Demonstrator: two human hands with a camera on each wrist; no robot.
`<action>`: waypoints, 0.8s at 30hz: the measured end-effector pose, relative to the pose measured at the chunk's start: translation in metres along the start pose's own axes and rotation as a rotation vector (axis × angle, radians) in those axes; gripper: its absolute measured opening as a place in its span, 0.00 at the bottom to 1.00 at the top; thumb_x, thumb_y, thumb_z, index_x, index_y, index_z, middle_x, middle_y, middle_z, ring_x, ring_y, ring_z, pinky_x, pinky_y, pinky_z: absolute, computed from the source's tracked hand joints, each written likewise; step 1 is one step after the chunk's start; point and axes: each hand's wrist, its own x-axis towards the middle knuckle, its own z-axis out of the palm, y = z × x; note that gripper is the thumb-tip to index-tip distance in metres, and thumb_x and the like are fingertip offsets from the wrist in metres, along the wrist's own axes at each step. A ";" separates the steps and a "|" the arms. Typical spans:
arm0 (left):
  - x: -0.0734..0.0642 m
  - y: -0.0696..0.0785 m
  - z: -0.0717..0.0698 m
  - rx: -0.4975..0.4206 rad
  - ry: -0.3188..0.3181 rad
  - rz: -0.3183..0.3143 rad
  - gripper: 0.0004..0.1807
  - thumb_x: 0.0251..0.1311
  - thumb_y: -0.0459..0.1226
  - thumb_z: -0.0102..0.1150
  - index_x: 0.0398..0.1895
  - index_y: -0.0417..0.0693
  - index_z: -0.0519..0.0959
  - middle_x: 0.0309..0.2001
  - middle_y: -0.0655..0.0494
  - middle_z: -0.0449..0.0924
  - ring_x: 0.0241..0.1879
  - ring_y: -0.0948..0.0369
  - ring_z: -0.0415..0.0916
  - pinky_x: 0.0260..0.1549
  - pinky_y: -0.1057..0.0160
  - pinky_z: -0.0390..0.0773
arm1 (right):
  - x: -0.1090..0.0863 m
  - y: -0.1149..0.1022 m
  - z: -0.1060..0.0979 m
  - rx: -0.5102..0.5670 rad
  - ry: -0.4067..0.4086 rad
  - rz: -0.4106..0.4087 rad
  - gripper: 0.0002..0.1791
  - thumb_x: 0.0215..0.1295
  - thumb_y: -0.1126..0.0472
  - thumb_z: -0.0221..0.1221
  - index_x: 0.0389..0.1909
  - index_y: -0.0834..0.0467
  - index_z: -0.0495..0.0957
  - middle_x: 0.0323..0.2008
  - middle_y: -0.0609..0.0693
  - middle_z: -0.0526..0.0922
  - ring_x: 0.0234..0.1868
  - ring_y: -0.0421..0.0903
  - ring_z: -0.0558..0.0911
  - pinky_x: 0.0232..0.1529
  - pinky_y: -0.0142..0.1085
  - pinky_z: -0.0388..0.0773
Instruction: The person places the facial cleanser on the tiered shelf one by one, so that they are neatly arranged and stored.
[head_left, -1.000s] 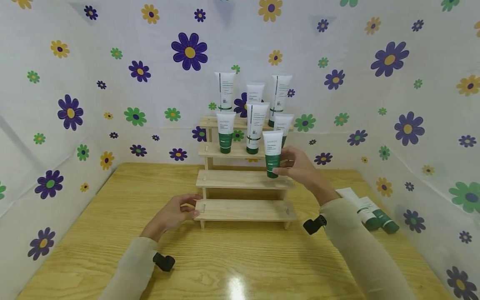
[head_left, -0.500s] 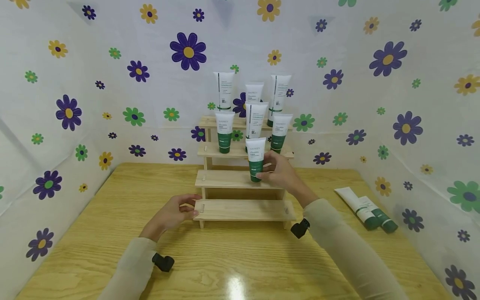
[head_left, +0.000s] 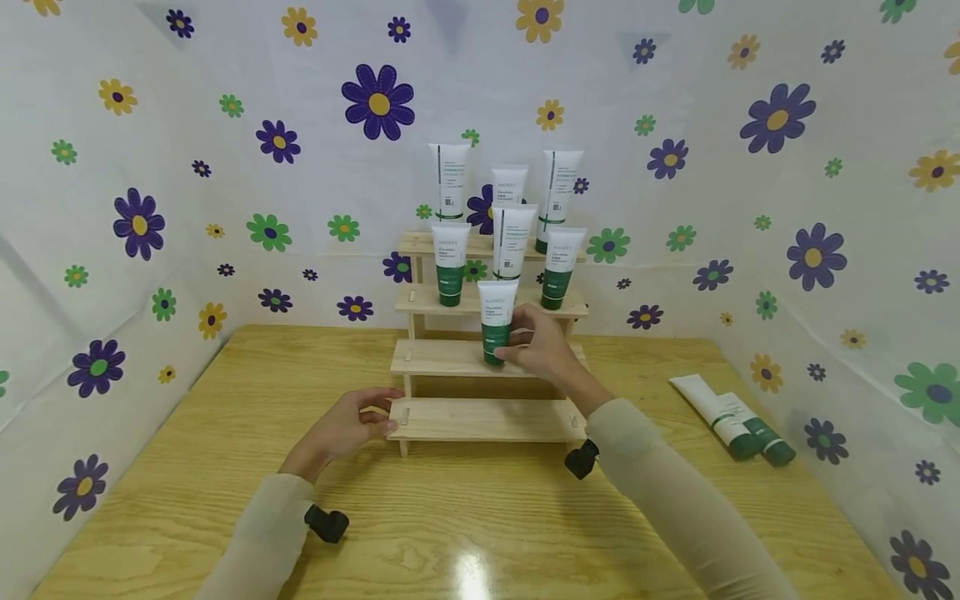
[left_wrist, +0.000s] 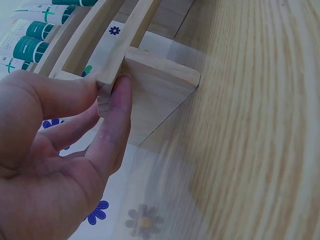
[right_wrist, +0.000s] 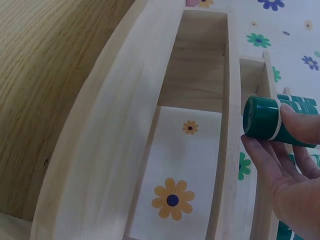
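My right hand (head_left: 542,343) holds a white squeeze tube (head_left: 497,313) with a green lower part and cap, upright at the second step from the bottom of the wooden tiered display stand (head_left: 487,421). In the right wrist view, my thumb and fingers pinch the tube's green cap end (right_wrist: 262,117) close over the board. My left hand (head_left: 348,423) grips the left end of the lowest step. The left wrist view shows its thumb on top of the board's end (left_wrist: 112,75) and fingers beneath.
Several tubes stand upright on the upper two steps, among them a left tube (head_left: 451,265) and a right tube (head_left: 561,267). Two more tubes (head_left: 716,415) lie on the table (head_left: 420,525) at the right. Flower-printed cloth (head_left: 300,192) encloses the back and sides.
My right hand has carried the tube leftward and slightly down, from the right end of the second step to its middle. My left hand has stayed on the lowest step.
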 end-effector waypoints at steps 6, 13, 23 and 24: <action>-0.002 0.001 0.001 0.001 0.006 -0.012 0.27 0.70 0.29 0.61 0.71 0.42 0.72 0.61 0.38 0.75 0.51 0.55 0.82 0.48 0.62 0.86 | 0.001 0.002 0.009 -0.008 -0.005 -0.023 0.28 0.59 0.73 0.71 0.59 0.66 0.72 0.61 0.65 0.81 0.59 0.61 0.83 0.64 0.50 0.81; -0.004 0.000 0.001 -0.003 0.009 -0.029 0.27 0.70 0.29 0.61 0.71 0.43 0.72 0.61 0.39 0.76 0.51 0.56 0.82 0.48 0.62 0.85 | 0.004 0.007 0.019 -0.003 -0.014 -0.045 0.30 0.59 0.74 0.70 0.61 0.66 0.71 0.60 0.65 0.81 0.58 0.60 0.84 0.64 0.49 0.81; -0.001 0.004 0.001 0.000 0.007 -0.022 0.27 0.70 0.29 0.61 0.71 0.43 0.72 0.61 0.39 0.76 0.51 0.55 0.81 0.48 0.62 0.85 | 0.004 0.004 0.018 -0.006 -0.015 -0.053 0.30 0.59 0.74 0.70 0.62 0.66 0.70 0.60 0.64 0.81 0.58 0.61 0.84 0.64 0.49 0.81; -0.001 0.004 0.000 0.001 0.009 -0.021 0.26 0.70 0.29 0.61 0.71 0.43 0.72 0.60 0.39 0.76 0.51 0.55 0.81 0.48 0.62 0.86 | 0.004 0.004 0.018 -0.009 -0.018 -0.057 0.30 0.59 0.74 0.70 0.62 0.66 0.70 0.61 0.65 0.81 0.58 0.61 0.84 0.64 0.49 0.81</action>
